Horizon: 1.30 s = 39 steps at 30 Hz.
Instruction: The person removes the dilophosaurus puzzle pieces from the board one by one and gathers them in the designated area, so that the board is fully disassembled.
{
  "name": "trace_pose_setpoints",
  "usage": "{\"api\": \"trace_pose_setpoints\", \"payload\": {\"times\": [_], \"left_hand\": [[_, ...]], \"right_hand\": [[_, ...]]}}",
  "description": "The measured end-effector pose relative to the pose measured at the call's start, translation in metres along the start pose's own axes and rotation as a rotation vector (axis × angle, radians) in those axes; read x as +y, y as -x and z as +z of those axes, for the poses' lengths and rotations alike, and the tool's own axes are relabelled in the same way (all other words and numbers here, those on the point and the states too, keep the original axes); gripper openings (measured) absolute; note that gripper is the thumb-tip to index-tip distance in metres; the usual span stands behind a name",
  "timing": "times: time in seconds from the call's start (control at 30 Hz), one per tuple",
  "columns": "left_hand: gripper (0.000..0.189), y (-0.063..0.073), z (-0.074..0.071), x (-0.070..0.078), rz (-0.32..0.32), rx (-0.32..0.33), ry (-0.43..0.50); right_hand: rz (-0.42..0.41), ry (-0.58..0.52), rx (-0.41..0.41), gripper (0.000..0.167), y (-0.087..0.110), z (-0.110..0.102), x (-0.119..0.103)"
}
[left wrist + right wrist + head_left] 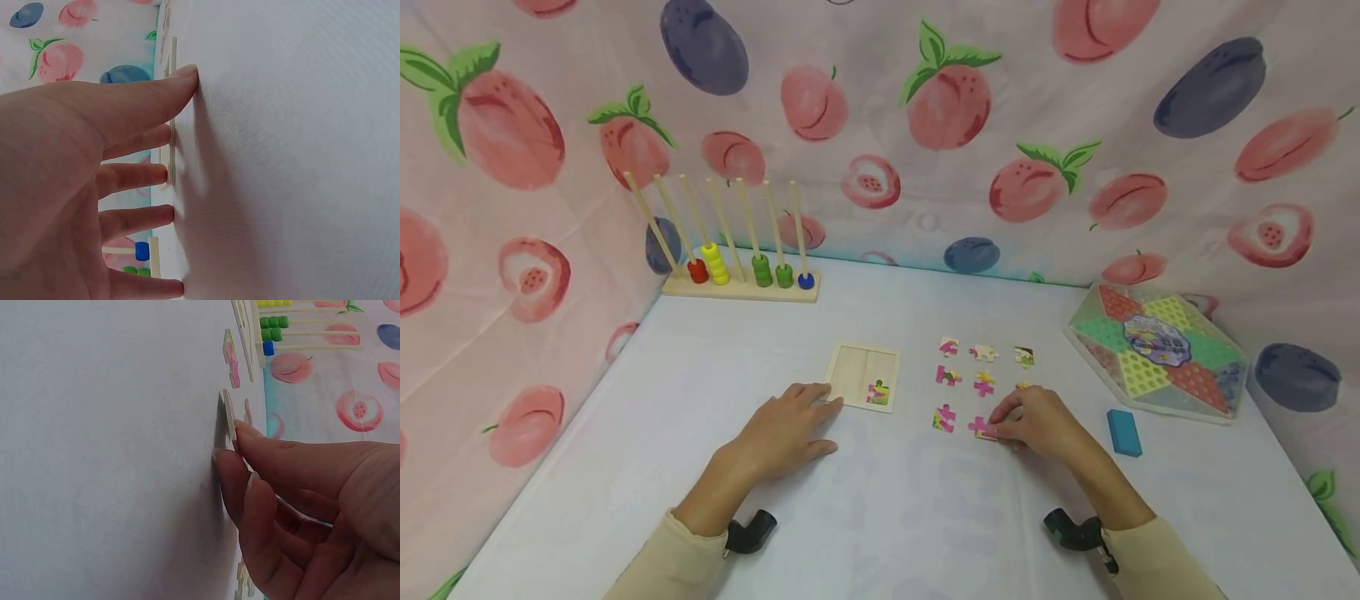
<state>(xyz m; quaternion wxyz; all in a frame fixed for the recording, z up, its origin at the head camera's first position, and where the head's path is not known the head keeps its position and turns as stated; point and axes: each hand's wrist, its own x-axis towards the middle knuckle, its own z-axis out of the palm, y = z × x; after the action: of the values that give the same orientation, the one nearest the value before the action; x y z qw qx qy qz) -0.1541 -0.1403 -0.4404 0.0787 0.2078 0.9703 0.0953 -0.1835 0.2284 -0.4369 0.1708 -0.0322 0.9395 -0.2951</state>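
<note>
A square wooden puzzle tray (pixel 850 372) lies mid-table with one pink and green puzzle piece (pixel 877 392) in its near right corner. My left hand (pixel 790 429) rests with spread fingers at the tray's near left edge; in the left wrist view its fingertips (pixel 164 174) touch the tray's rim and the table. My right hand (pixel 1037 421) pinches a pink puzzle piece (pixel 980 427) between thumb and fingers. In the right wrist view that piece (pixel 229 415) is tilted, one side raised off the table. Several other puzzle pieces (pixel 984 382) lie in rows beside and beyond it.
At the back left stands a wooden peg rack (pixel 741 290) with red, yellow, green and blue beads. A hexagonal game box (pixel 1157 342) lies at the right, with a blue block (pixel 1123 432) in front of it. A fruit-print cloth (pixel 880 125) hangs behind the table.
</note>
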Motion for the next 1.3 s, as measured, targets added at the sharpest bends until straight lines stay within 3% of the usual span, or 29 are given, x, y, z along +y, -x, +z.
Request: {"api": "trace_pose_setpoints", "payload": {"times": [0.17, 0.7, 1.07, 1.3], "left_hand": [[0.063, 0.0, -0.001, 0.0, -0.005, 0.003, 0.005], [0.061, 0.002, -0.001, 0.001, 0.005, -0.002, 0.011], [0.062, 0.002, -0.002, 0.002, 0.001, -0.01, 0.02], [0.061, 0.002, -0.003, 0.003, -0.003, -0.014, 0.042]], "right_hand": [[-0.015, 0.041, 0.025, 0.013, -0.002, 0.001, 0.0], [-0.007, 0.075, -0.043, 0.018, -0.003, -0.007, -0.009], [-0.213, 0.142, 0.081, 0.029, -0.021, -0.018, -0.044], [-0.379, 0.114, 0.066, 0.035, -0.037, -0.011, -0.072]]}}
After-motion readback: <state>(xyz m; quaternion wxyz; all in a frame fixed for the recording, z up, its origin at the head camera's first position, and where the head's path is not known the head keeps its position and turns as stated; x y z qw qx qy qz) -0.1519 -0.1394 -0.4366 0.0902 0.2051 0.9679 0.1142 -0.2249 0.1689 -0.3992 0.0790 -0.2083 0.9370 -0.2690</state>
